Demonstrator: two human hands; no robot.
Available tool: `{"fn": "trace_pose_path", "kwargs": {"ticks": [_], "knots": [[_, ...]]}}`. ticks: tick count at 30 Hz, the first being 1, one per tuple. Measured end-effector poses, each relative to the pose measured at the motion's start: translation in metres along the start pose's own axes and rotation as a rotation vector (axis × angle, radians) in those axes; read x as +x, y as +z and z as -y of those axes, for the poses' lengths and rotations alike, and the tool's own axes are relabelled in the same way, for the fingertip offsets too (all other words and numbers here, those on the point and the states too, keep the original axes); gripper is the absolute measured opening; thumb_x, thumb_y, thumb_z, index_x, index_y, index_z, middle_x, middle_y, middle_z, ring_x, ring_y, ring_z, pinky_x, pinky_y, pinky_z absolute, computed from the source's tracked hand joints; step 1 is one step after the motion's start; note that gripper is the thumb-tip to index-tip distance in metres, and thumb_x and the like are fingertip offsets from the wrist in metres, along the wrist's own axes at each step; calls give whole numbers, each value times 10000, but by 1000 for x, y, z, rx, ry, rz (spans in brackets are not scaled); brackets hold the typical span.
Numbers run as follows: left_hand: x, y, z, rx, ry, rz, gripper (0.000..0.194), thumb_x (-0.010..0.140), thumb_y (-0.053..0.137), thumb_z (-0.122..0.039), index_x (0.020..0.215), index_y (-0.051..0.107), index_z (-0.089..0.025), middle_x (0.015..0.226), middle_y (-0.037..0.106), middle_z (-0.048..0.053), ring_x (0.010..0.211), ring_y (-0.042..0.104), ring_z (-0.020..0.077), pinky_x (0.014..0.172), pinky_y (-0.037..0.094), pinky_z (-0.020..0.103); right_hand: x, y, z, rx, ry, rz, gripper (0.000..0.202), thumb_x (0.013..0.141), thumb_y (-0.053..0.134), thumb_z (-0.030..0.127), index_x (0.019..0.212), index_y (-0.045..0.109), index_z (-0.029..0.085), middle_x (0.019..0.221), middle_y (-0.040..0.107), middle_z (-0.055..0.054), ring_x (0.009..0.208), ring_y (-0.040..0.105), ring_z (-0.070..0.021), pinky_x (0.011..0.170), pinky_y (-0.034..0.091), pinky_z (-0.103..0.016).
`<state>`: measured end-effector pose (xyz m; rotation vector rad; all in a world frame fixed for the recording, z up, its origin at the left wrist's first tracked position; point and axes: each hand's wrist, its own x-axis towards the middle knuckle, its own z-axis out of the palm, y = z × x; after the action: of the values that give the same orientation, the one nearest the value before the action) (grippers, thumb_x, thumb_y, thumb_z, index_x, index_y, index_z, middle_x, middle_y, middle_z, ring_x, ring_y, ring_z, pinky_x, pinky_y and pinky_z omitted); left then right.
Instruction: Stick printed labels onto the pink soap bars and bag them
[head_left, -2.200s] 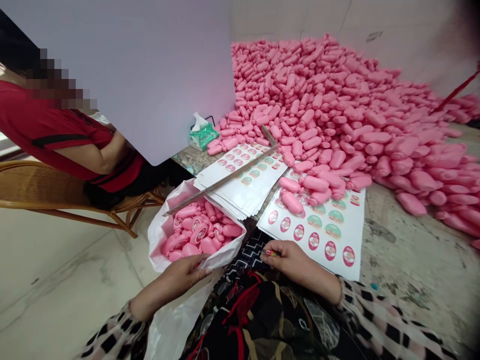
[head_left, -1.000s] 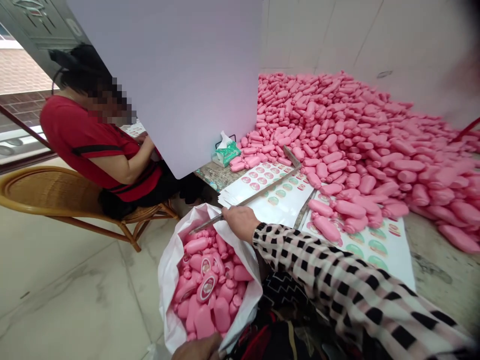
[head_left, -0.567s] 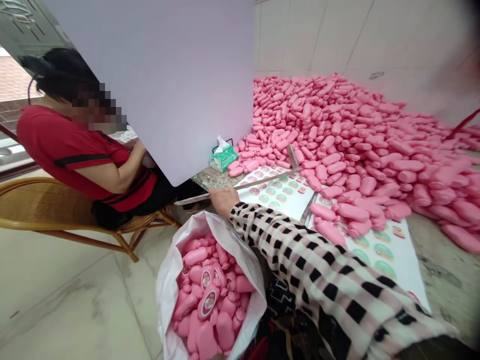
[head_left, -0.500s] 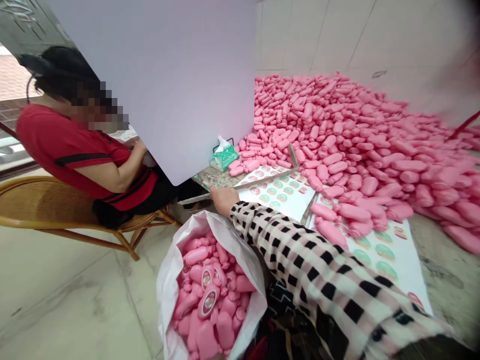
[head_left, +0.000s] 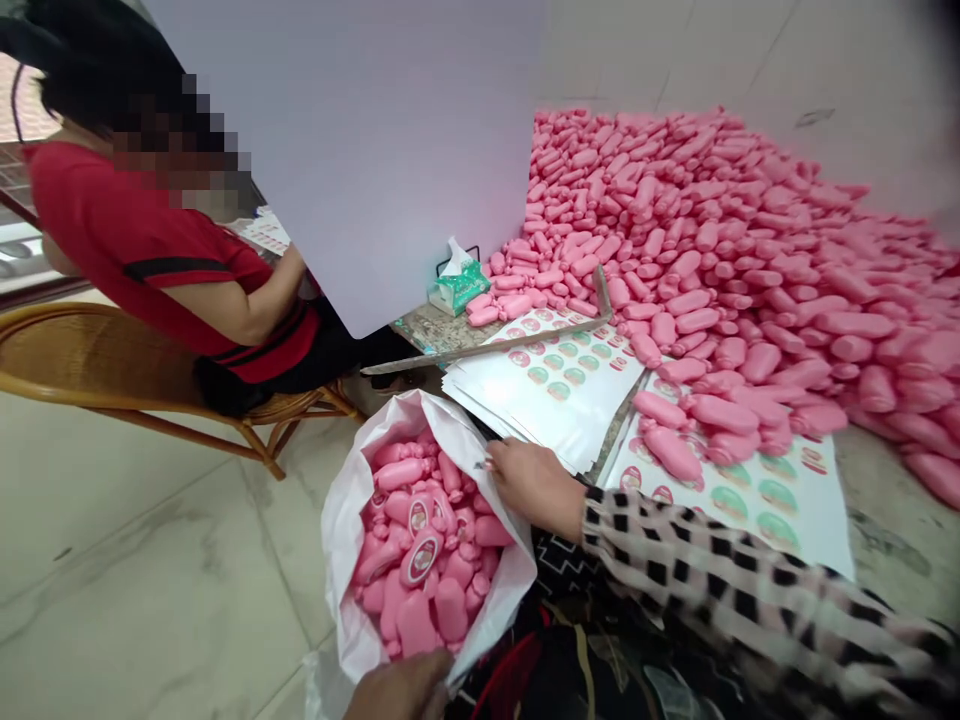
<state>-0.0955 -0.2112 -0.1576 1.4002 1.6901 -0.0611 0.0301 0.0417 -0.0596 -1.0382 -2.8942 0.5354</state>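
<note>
A white sack (head_left: 341, 590) stands open between my hands, filled with pink bottles (head_left: 450, 610); a few of them carry oval labels. My right hand (head_left: 536, 485), in a checkered sleeve, pinches the sack's right rim. At the bottom edge of the view, my left hand (head_left: 401, 688) grips the sack's near rim, its fingertips partly hidden. An L-shaped metal bar (head_left: 487, 350) lies across label sheets (head_left: 525, 400) on the table, beyond my right hand. More label sheets (head_left: 817, 520) lie to the right with several pink bottles on top.
A large heap of pink bottles (head_left: 720, 230) covers the table's back and right. A tissue pack (head_left: 460, 287) stands beside a pale panel (head_left: 360, 150). At left, a person in red (head_left: 142, 240) sits on a rattan chair (head_left: 97, 350).
My right hand has left the metal bar and come back to the sack's rim. My left hand has come into view at the near rim. The view has shifted slightly.
</note>
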Motion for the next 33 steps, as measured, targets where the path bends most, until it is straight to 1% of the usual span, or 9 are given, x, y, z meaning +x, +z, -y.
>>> {"fn": "trace_pose_path", "kwargs": {"ticks": [4, 7, 12, 14, 16, 18, 21, 26, 33], "knots": [[0, 4, 3, 41, 69, -52, 273, 844, 343, -455, 920, 574, -329, 881, 692, 85, 822, 651, 283, 688, 463, 375, -24, 39, -17, 439, 238, 41, 261, 895, 356, 283, 833, 591, 186, 787, 629, -53, 742, 577, -171, 648, 375, -262], [-6, 1, -3, -3, 110, -97, 268, 852, 372, -443, 877, 597, -299, 817, 689, 52, 750, 645, 238, 648, 456, 321, -18, 67, -24, 550, 378, 7, 298, 905, 328, 327, 901, 587, 180, 809, 626, -57, 739, 560, -165, 630, 367, -256], [-25, -32, -21, -330, 106, -206, 387, 870, 364, -476, 918, 659, -230, 802, 687, 20, 734, 628, 178, 685, 470, 249, -3, 90, -25, 589, 393, 26, 259, 867, 398, 358, 854, 573, 169, 717, 592, -21, 627, 510, -131, 554, 337, -229], [-29, -58, -16, -516, -33, -471, 441, 851, 379, -519, 1016, 645, -209, 852, 694, 31, 794, 634, 185, 749, 481, 256, -3, 90, -23, 580, 352, 53, 192, 827, 460, 332, 775, 558, 175, 665, 562, 3, 589, 476, -117, 537, 311, -221], [-26, -87, 1, -555, -193, -879, 453, 807, 464, -529, 1091, 610, -208, 1067, 662, 47, 986, 598, 203, 891, 437, 274, -8, 84, -19, 560, 298, 65, 161, 808, 487, 319, 742, 544, 185, 656, 545, 15, 588, 459, -111, 539, 287, -220], [-15, -114, 24, -528, -300, -1124, 513, 796, 475, -515, 1207, 533, -213, 1262, 557, 73, 1134, 521, 224, 959, 396, 315, -13, 73, -15, 531, 241, 68, 163, 805, 499, 333, 730, 539, 194, 659, 537, 20, 599, 449, -113, 542, 261, -226], [9, -144, 55, -576, -427, -1045, 633, 788, 474, -526, 1304, 428, -164, 1278, 529, 149, 1076, 564, 251, 850, 470, 358, -20, 55, -9, 481, 185, 53, 169, 815, 495, 338, 723, 536, 202, 670, 533, 15, 612, 435, -120, 547, 224, -242], [40, -164, 72, -567, -385, -805, 404, 827, 412, -479, 941, 643, -168, 823, 697, 66, 707, 649, 199, 597, 502, 280, -23, 34, -4, 374, 124, 5, 183, 863, 434, 322, 750, 524, 210, 697, 545, 9, 634, 434, -124, 560, 212, -246], [36, -183, 82, -193, -525, -903, 316, 819, 415, -413, 799, 633, -186, 817, 677, 108, 847, 614, 283, 672, 437, 312, -17, 27, -6, 332, 136, -52, 202, 877, 422, 324, 734, 508, 211, 704, 558, 5, 647, 451, -127, 569, 238, -237]]}}
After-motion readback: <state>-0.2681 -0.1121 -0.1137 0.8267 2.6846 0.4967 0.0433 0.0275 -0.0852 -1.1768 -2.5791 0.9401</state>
